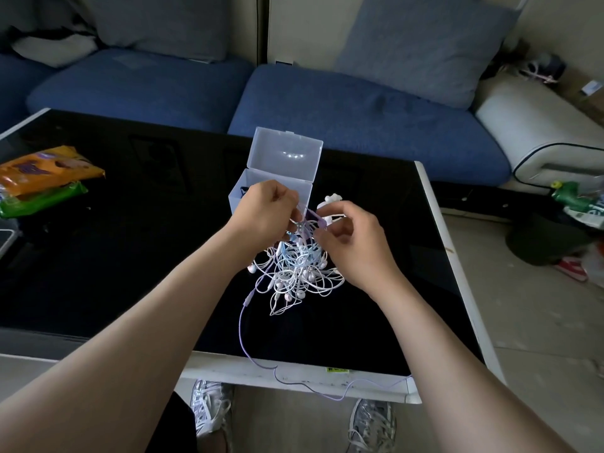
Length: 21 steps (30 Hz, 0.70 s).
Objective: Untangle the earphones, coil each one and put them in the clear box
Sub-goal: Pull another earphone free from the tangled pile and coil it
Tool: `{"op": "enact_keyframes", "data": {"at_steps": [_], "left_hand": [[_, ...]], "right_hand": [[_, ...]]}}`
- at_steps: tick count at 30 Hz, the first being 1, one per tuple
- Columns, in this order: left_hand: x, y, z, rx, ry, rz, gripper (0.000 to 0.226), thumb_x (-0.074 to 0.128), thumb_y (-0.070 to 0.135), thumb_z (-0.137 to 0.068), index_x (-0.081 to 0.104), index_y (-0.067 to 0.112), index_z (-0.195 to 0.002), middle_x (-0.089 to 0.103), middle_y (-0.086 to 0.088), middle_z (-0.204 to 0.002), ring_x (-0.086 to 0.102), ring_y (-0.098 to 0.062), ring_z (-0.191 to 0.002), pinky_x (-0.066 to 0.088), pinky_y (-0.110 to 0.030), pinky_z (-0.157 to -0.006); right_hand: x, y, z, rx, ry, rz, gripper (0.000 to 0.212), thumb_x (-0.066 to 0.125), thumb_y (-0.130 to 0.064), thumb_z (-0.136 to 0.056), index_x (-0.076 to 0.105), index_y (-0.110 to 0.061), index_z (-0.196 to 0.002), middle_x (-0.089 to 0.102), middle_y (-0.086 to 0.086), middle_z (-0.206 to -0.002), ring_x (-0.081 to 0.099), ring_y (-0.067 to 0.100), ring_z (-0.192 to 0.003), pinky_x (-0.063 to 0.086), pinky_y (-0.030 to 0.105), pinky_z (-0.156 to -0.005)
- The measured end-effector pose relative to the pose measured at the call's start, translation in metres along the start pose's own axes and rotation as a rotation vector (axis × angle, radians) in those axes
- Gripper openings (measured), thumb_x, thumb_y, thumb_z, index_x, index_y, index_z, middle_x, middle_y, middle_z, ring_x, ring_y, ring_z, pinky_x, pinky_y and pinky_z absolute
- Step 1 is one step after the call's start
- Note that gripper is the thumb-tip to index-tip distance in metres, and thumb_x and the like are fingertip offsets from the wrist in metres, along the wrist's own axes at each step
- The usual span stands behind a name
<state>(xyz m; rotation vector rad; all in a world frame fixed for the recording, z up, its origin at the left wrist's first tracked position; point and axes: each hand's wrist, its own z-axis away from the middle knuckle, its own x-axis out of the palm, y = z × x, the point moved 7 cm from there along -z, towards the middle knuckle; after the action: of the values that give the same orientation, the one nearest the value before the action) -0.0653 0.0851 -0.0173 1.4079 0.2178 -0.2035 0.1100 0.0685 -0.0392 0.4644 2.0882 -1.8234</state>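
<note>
White, pale-blue and lilac earphones [295, 273] on a glossy black table [130, 256] with a white rim. Clear, faintly frosted box [284, 158]. Blue sofa [359, 109], orange packet [49, 170], green packet [42, 201], silver-grey shoes [209, 410] with white laces.

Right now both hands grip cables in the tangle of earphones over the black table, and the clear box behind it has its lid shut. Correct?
Not the lid: the head view shows the clear box with its lid standing open. The rest holds: the left hand and right hand grip cables in the tangle of earphones over the black table.
</note>
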Motion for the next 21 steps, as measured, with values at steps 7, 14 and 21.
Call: {"op": "enact_keyframes", "data": {"at_steps": [7,14,21], "left_hand": [[0.005,0.002,0.006,-0.044,-0.061,0.062,0.032,0.039,0.01,-0.109,0.056,0.007,-0.082,0.073,-0.004,-0.069,0.062,-0.022,-0.058,0.051,-0.037,-0.063],[0.002,-0.003,0.001,-0.024,-0.042,0.072,0.021,0.045,0.017,-0.111,0.057,0.007,-0.097,0.075,-0.009,-0.079,0.07,-0.025,-0.072,0.058,-0.037,-0.065],[0.01,0.0,0.001,0.032,-0.088,0.064,0.021,0.044,0.017,-0.112,0.057,0.004,-0.101,0.078,-0.008,-0.083,0.072,-0.024,-0.076,0.062,-0.037,-0.074]], "right_hand": [[0.011,0.005,-0.001,0.092,-0.1,-0.01,0.036,0.065,-0.003,-0.094,0.075,-0.037,-0.103,0.068,0.014,-0.076,0.056,0.015,-0.065,0.042,0.03,-0.066],[0.014,0.012,0.003,0.222,-0.12,-0.134,0.036,0.065,-0.042,-0.098,0.078,-0.009,-0.093,0.056,0.006,-0.077,0.049,0.017,-0.073,0.039,0.036,-0.073],[0.015,0.011,0.006,0.328,-0.162,-0.157,0.033,0.062,-0.04,-0.106,0.075,-0.02,-0.083,0.053,-0.003,-0.07,0.049,0.007,-0.062,0.041,0.019,-0.062]]}}
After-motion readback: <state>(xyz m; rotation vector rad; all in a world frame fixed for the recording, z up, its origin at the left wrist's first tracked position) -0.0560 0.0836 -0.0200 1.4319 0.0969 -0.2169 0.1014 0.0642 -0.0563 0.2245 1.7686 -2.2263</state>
